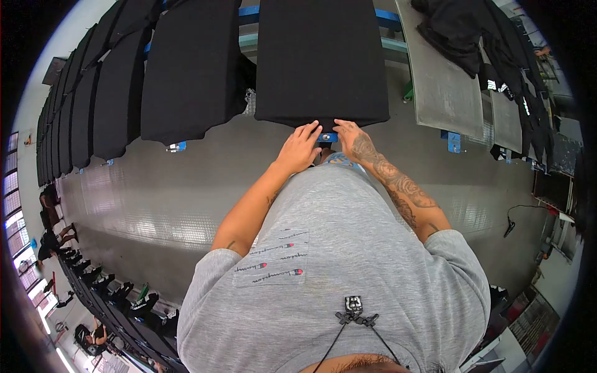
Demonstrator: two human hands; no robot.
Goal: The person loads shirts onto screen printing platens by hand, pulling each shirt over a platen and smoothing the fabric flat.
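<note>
A black garment [320, 59] lies stretched flat over a board directly in front of me. My left hand [301, 147] is at the near hem, its fingers bent onto the cloth left of the middle. On the other side of the middle, my right hand [352, 138] has its thumb and fingers closed at the same hem. The fabric edge bows slightly toward me between the hands. Just below the hem, a blue metal bracket [328, 137] with a bolt shows between my hands. My fingertips partly hide the cloth edge.
More boards covered in black cloth [189, 74] run in a curved row to the left. To the right is a bare grey board [444, 81], with dark garments [454, 31] heaped beyond it. Another row of boards [118, 298] stands behind me, with people farther off at left.
</note>
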